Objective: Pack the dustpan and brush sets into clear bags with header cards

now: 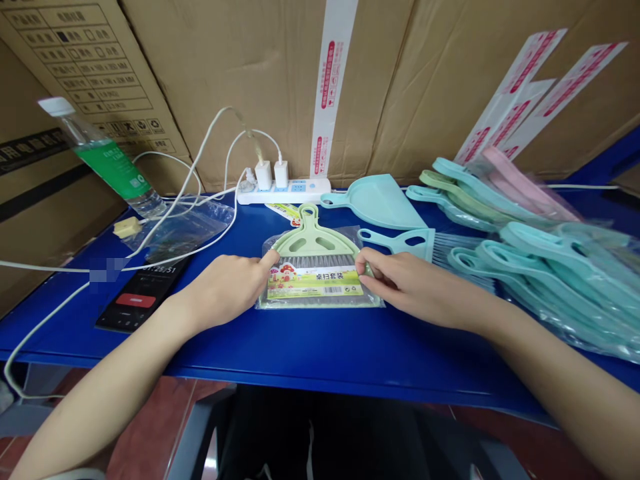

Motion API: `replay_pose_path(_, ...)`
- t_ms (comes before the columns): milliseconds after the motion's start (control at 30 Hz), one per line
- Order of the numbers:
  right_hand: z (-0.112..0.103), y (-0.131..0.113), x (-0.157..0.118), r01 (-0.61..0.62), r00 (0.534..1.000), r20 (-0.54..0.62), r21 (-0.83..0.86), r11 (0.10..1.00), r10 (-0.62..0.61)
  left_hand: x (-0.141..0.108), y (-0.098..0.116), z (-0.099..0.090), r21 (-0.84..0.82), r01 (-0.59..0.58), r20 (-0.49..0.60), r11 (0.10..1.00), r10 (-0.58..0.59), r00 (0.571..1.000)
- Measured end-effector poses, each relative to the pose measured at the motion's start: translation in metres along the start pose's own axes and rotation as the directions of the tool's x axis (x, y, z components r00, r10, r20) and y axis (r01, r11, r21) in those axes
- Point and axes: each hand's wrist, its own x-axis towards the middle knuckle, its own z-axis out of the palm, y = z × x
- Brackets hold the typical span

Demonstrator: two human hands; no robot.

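Lead: Count at the centre?

Inspector: One pale green plastic brush-and-dustpan set [310, 247] in a clear bag [375, 303], flat on the blue worktop [300, 347]. Fingers of the left hand [227, 290] pinch its left edge; fingers of the right hand [407, 283], curled, pinch its right.

Lead: Other stock?

Inspector: One loose turquoise plastic dustpan [385, 200] and one loose turquoise plastic brush [419, 245]. Bagged turquoise, green and pink sets [540, 268] overlap at right; exact number cannot be told.

Lead: Surroundings, obstructions?

Inspector: One white power strip [295, 195] bearing two square white chargers [263, 175], one black phone [137, 303], one clear bottle with green label [113, 167]. A white cable [50, 268] crosses the phone; the bagged pile overlaps the brush's bristles. Brown cardboard [260, 67] closes the rear.
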Motion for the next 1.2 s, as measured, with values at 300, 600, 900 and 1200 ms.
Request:
replay_pose_path(300, 0.0, -0.0009, 0.0, -0.036, 0.999, 0.026, -0.008, 0.999, 0.036, 0.0006, -0.001, 0.0013, -0.015, 0.001, 0.002, 1.0, -0.001, 1.0)
replay_pose_path(600, -0.0002, -0.0006, -0.0005, -0.017, 1.0, 0.012, -0.003, 1.0, 0.017, 0.0007, 0.0, 0.0004, -0.005, -0.005, -0.002, 1.0, 0.005, 1.0)
replay_pose_path(900, -0.0006, 0.0001, -0.0001, -0.005, 1.0, 0.004, -0.001, 1.0, 0.005, 0.0012, -0.0001, 0.0015, -0.017, 0.004, 0.003, 1.0, -0.004, 1.0)
replay_pose_path(1200, 0.0015, 0.0002, 0.0002, -0.004, 1.0, 0.003, -0.009, 1.0, 0.004, 0.0014, -0.0002, 0.0019, -0.012, 0.004, 0.005, 1.0, -0.004, 1.0)
